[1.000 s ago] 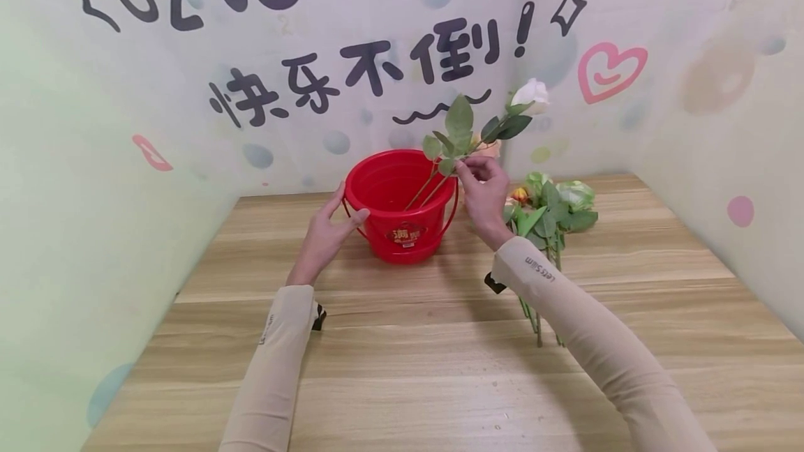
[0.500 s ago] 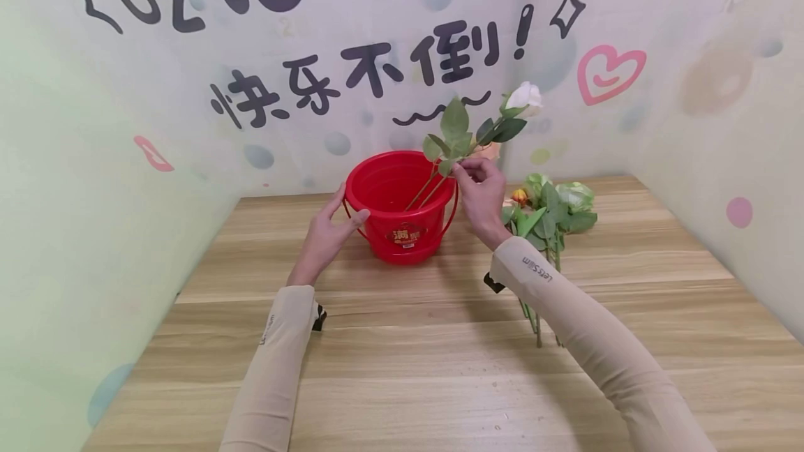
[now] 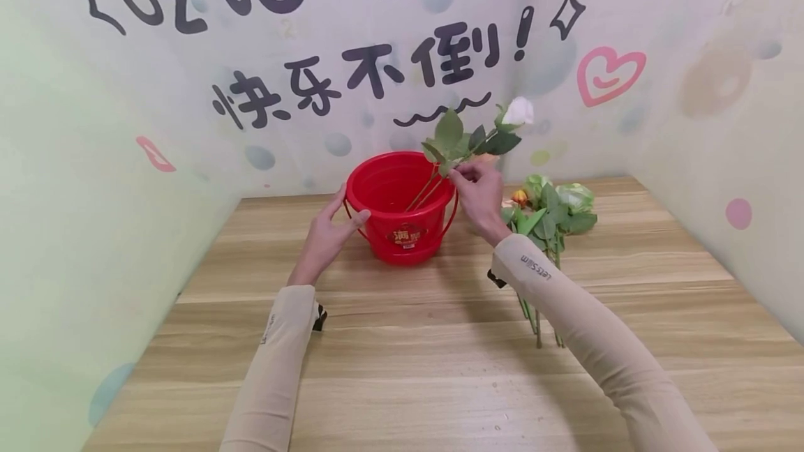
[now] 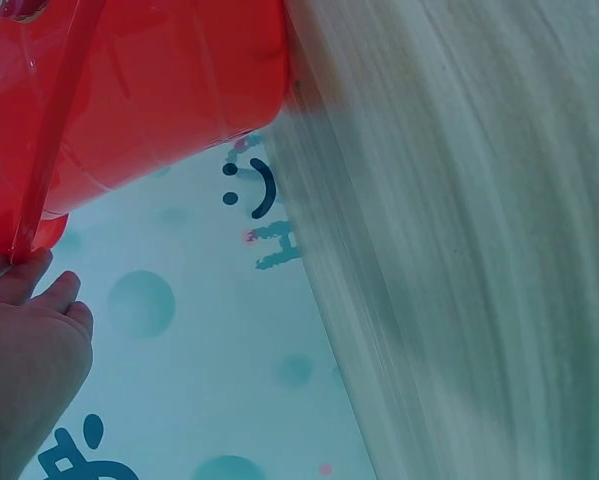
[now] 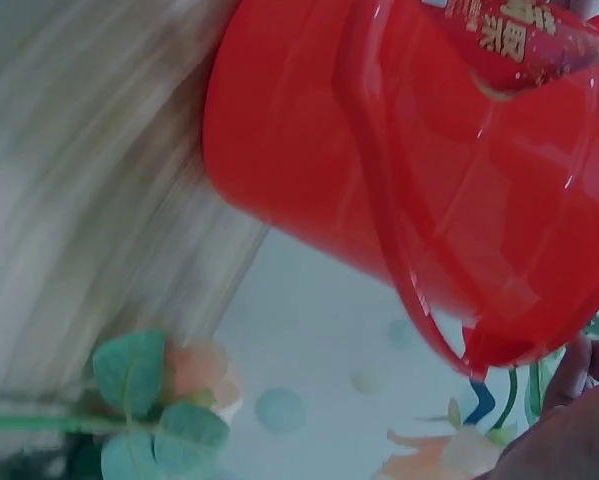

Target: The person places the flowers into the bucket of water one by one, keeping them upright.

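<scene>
Right hand [image 3: 480,195] pinching rose stem [image 3: 422,194], lower end hidden in bucket [image 3: 402,229]

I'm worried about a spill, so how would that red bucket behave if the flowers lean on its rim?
The red plastic bucket looks thin-walled and light, so it could probably tip or slide. The left hand rests against its side, which likely steadies it. The white rose leans far over the rim, adding some pull that way.

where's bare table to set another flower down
Bare wood fills the near table between the two sleeves, and the stretch left of the bucket to the wall. Right of the flower pile is open too. It is crowded between bucket and pile, where the right hand holds the white rose.
</scene>
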A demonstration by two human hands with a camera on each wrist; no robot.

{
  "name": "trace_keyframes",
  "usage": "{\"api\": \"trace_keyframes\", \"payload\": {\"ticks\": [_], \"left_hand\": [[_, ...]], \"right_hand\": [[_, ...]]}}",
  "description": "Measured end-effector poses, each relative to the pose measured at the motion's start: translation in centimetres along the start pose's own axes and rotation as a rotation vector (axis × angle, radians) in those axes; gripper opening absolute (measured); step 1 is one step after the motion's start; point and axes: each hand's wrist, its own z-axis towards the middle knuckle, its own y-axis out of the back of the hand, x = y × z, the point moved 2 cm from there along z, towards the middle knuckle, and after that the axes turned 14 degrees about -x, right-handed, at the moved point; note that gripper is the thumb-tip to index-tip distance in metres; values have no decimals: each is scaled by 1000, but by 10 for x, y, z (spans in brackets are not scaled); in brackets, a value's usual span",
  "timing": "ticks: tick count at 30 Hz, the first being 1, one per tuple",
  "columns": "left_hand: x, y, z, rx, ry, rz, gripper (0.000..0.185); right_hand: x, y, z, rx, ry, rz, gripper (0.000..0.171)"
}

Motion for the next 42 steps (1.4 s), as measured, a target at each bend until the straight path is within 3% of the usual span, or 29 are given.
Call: {"api": "trace_keyframes", "payload": {"ticks": [3,8,18,24,31,42], "left_hand": [[1,0,0,4,-1,2,86],[2,0,0,10,-2,2,85],[2,1,2,11,-8,-14,79],[-1,0,1,16,-3,-14,80],[-1,0,-1,3,-25,-19,82],[-1,-1,-1,1,-35,-20,83]], "right_hand": [[-2,3,3,24,26,-97,18],[-6,10,5,84,0,-156,21],[-6,18,1,116,-17,-124,23],[-6,19,-1,112,-3,-79,35],[-7,17,-6,140,-3,-119,39],[-8,12,-12,196,165,-174,34]]}}
